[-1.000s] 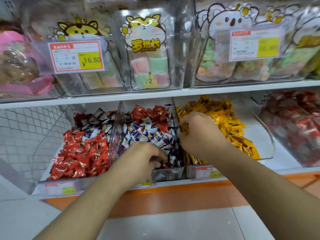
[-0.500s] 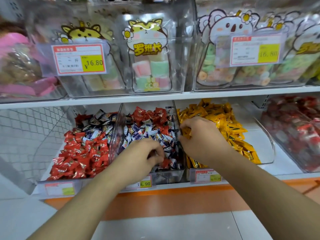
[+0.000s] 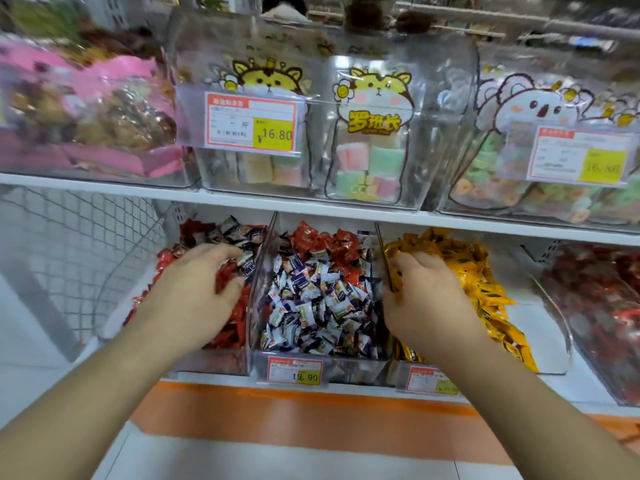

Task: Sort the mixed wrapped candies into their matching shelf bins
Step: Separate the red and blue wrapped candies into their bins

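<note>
On the lower shelf stand three clear bins. The left bin holds red candies with blue-white ones mixed in at the back. In the middle bin lie blue-white candies, with red ones at the back. Yellow candies fill the third bin. My left hand reaches into the left bin, fingers and thumb cupped round red candies. Curled over yellow candies, my right hand sits just right of the clear divider.
A further bin of dark red sweets stands at the far right. The upper shelf carries clear boxes of bagged marshmallows with price tags. White wire mesh closes the left end. An orange strip runs below.
My left hand has moved out of the middle bin and leftwards into the left bin. My right hand stays at the yellow bin's divider. The view has come closer to the shelf.
</note>
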Action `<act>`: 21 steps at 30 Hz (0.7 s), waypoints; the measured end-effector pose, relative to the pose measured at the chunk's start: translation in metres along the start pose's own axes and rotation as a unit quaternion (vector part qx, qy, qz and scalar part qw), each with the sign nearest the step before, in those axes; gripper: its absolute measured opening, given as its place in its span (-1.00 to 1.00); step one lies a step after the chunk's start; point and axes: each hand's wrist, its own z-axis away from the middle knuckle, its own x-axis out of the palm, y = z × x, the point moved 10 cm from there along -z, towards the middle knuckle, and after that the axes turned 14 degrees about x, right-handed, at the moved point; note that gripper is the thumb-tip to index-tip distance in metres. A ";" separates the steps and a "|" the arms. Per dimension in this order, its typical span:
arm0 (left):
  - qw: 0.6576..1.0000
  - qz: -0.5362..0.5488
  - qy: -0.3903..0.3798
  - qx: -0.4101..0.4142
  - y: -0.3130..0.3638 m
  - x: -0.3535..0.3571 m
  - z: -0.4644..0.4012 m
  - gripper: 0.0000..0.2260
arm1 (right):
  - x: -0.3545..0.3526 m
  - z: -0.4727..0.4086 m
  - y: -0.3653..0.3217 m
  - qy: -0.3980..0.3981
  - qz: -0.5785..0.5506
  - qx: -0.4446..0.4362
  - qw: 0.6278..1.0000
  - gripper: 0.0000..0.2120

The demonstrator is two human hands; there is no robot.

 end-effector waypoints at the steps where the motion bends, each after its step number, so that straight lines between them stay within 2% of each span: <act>1: 0.999 0.001 -0.026 0.018 0.008 0.007 0.000 -0.60 | -0.001 0.001 -0.009 0.018 0.012 -0.014 1.000 -0.70; 4: 0.995 0.005 -0.091 0.047 0.029 0.026 0.002 -0.51 | 0.013 0.006 -0.043 -0.001 0.025 -0.079 0.997 -0.57; 7: 0.995 0.010 -0.084 0.046 0.032 0.026 -0.001 -0.50 | 0.045 0.011 -0.069 -0.067 0.045 -0.127 0.989 -0.42; 10: 0.995 0.021 -0.084 0.042 0.030 0.025 -0.001 -0.51 | 0.078 0.006 -0.073 -0.142 0.103 -0.088 0.981 -0.35; 13: 0.994 0.015 -0.097 0.036 0.026 0.026 0.000 -0.49 | 0.100 0.010 -0.079 -0.209 0.110 -0.076 0.969 -0.36; 21: 0.993 0.053 -0.096 0.033 0.020 0.027 0.004 -0.46 | 0.090 0.047 -0.076 -0.275 0.046 -0.092 0.956 -0.37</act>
